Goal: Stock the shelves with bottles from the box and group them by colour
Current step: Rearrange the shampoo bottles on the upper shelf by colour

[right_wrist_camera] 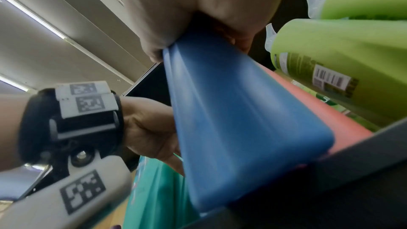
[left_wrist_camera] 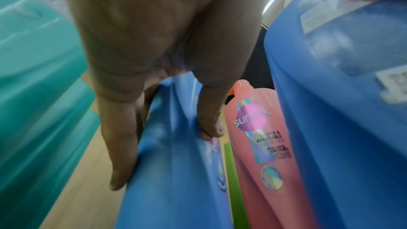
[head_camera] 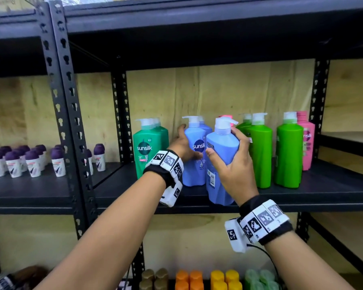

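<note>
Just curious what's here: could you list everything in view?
front blue bottle: one, blue, shelf edge
rear blue bottles: two, blue, mid-shelf
teal bottles: at least two, teal, left of blue
lime bottles: three, lime, right of blue
pink bottles: two, pink, far right, behind blue
roll-ons: many, purple caps, left bay
lower bottles: several, brown, orange, yellow, green, below
shelf: one, black
left hand: holds one rear blue bottle
right hand: grips front blue bottle

Left grip reaching forward, pinching, thumb opposite fingers; right grip nearer body, wrapped, curled.
</note>
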